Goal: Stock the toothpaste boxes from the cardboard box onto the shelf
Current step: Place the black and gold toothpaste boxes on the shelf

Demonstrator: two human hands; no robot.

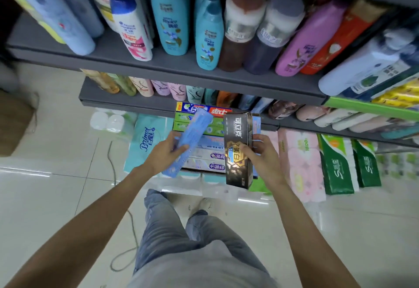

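Head view, looking down. Left hand grips a light blue toothpaste box, fingers curled round its lower half, box tilted with its far end up and to the right. Right hand holds a black-and-gold toothpaste box upright, thumb on the front face, fingers wrapped behind its right edge. A blue pack sits behind the black one, touching; whether the same fingers hold it, cannot tell. Just beyond and below both sets of fingertips: the cardboard box with toothpaste boxes stacked flat in rows, green, white, red. Grey shelf well above the fingers, shampoo bottles on it. Tissue packs right of the right hand.
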